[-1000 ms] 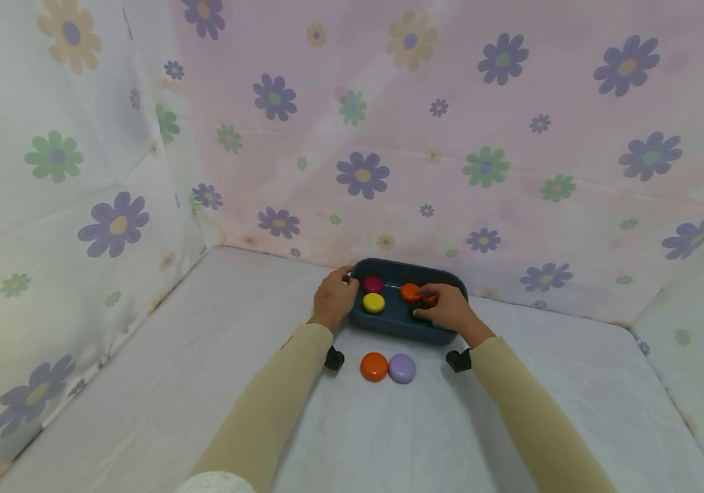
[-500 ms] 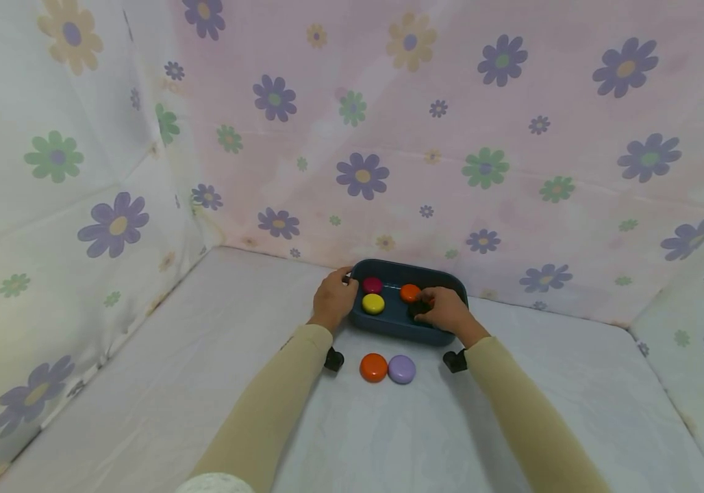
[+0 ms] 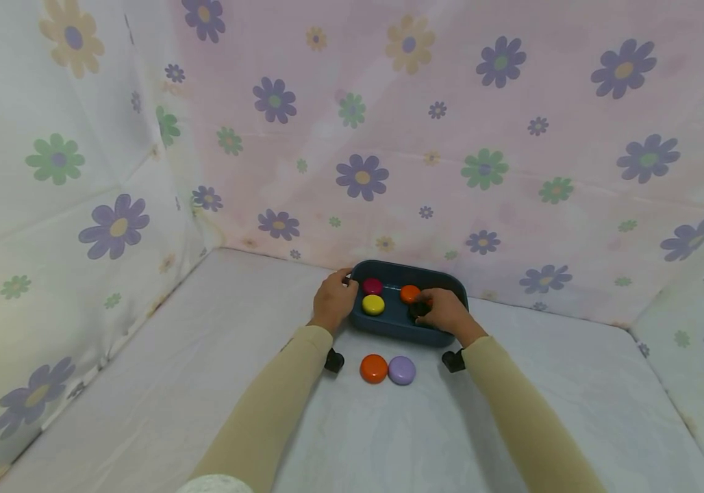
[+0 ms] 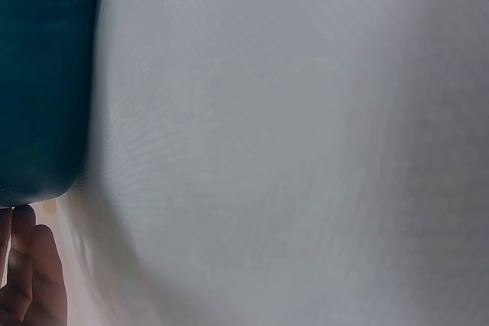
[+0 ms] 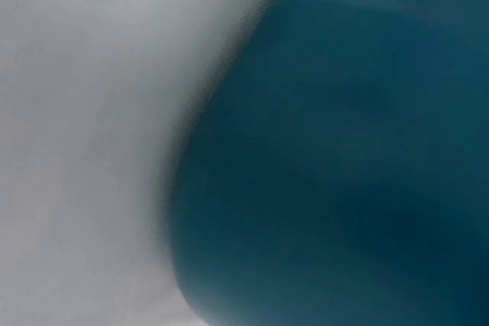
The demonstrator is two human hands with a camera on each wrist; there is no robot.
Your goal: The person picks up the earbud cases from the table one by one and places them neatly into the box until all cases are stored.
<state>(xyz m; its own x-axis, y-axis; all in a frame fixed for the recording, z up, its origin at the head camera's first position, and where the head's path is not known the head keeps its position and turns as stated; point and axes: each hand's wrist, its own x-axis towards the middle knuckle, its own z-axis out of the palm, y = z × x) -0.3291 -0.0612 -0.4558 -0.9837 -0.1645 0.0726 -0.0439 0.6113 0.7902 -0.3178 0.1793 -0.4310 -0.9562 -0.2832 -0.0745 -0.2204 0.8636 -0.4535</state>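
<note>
On the white surface (image 3: pixel 204 356), before the flowered wall (image 3: pixel 327 123), the left hand (image 3: pixel 335 299) grips the blue tray (image 3: pixel 395 331); whether the right hand (image 3: pixel 447 311) grasps something cannot be told.

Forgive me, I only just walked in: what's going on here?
A person's left hand holds the left end of a dark blue, rounded rectangular tray, while the right hand reaches inside, at something black and mostly hidden. In the tray lie a glossy magenta disc, a glossy yellow disc and a glossy orange disc. Outside, in front, another orange disc and a lilac disc sit side by side.
</note>
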